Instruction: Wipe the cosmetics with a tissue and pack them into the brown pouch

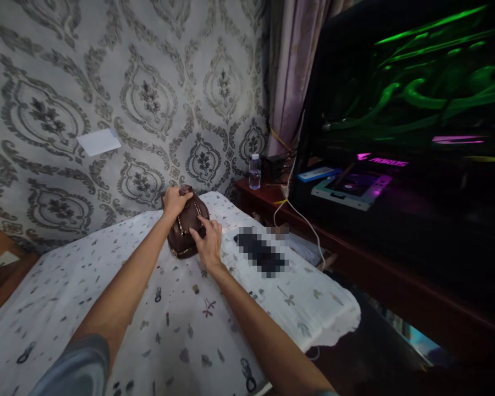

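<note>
A small dark brown leather-like handbag (185, 236) with gold chain trim rests on the white patterned cloth, close to the wallpapered wall. My left hand (176, 201) is closed on the top of the handbag, at its handle. On the bag's right front, my right hand (208, 239) has its thumb and index finger apart, with their tips at the chain trim. Whether those fingertips press on the trim or only hover by it, I cannot tell. A pixelated dark object (260, 253) lies on the cloth to the right of my right hand.
The printed white cloth (148, 324) covers the surface under the bag. A clear bottle (254, 173) stands on the red-brown desk (247, 190). At right is a dark glass-fronted computer case (396, 231) with green and pink lights. A white cable (307, 220) hangs over the desk edge.
</note>
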The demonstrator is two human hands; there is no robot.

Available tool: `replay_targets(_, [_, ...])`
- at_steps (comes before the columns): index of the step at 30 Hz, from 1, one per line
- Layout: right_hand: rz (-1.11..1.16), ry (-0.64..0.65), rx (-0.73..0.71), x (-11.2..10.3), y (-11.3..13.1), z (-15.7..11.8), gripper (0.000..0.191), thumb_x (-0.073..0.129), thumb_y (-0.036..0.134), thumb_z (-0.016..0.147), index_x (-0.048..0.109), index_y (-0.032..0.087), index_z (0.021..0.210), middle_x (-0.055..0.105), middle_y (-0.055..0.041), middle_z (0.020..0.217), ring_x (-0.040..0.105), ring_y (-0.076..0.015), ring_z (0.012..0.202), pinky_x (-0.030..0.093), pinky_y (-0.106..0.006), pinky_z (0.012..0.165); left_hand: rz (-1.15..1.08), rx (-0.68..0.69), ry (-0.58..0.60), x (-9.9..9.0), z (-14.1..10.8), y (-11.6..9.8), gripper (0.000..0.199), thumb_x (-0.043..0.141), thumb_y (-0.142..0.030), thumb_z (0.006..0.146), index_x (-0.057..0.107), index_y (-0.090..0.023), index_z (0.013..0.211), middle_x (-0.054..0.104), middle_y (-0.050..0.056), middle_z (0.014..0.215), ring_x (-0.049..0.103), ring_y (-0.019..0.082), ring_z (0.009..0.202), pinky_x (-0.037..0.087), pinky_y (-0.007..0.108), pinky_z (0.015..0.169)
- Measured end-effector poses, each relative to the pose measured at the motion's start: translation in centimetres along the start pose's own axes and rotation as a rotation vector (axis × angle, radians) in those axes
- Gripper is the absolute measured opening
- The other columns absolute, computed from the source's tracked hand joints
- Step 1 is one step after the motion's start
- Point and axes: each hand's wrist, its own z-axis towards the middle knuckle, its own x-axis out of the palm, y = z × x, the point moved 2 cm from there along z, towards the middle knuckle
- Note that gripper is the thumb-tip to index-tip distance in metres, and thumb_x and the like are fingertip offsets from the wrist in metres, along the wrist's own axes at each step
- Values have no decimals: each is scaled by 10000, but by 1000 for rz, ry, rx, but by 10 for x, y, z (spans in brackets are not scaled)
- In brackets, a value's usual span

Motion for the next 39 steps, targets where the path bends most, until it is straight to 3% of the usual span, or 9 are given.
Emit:
replay_targets(7, [18,-25,3,0,0,-1,374,649,340,860,687,226,1214,556,-89,1016,531,-249,974,468,-411,928,-98,91,-20,-4,-19,-8,147,678,-322,751,739,-208,820,704,40,1067,570,232,1102,442,334,930])
replay_targets(9, [13,-29,2,-1,1,-1,372,656,331,853,690,216,1205,549,-94,1029,533,-249,989,467,-408,940,-125,120,3,-11,-22,-8,147,676,-313,752,740,-202,825,709,39,1033,584,222,1066,449,325,930])
replay_targets(11, [-27,-29,-21,-4,5,-1,365,656,319,852,691,201,1196,557,-120,1093,526,-267,1050,458,-422,964,-147,139,24,-22,-22,-4,202,652,-295,763,740,-194,914,715,35,1008,612,201,980,467,304,882])
replay_targets(14, [-125,15,-150,-7,15,-2,351,581,260,903,663,221,1242,522,-149,1341,463,-295,1238,405,-461,1034,-141,133,21,-42,-20,9,301,633,-286,755,716,-176,1023,711,25,949,615,180,862,467,276,778])
replay_targets(16, [-172,94,-283,-5,21,-4,381,497,196,942,628,259,1295,468,-113,1473,392,-279,1358,352,-474,1086,-106,106,22,-51,-19,19,233,638,-319,750,721,-155,893,670,1,755,580,171,731,434,266,680])
replay_targets(19, [-218,219,-390,0,23,-8,421,462,159,956,596,289,1333,475,-78,1509,350,-251,1425,298,-489,1127,-48,68,35,-56,-22,29,211,639,-345,748,657,-165,639,526,-38,533,496,152,587,351,267,580])
replay_targets(27, [-250,254,-334,3,10,-5,484,456,66,916,647,318,1281,532,-43,1478,367,-238,1439,264,-493,1148,38,48,-4,-57,-31,24,193,595,-304,763,617,-191,608,526,-25,560,476,161,595,306,291,576])
replay_targets(39, [-229,296,-331,-2,15,-2,586,457,-4,799,671,296,1255,523,-43,1483,331,-241,1457,254,-516,1147,60,111,72,-59,-56,12,261,607,-284,762,483,-197,549,434,-54,536,421,132,575,282,278,565])
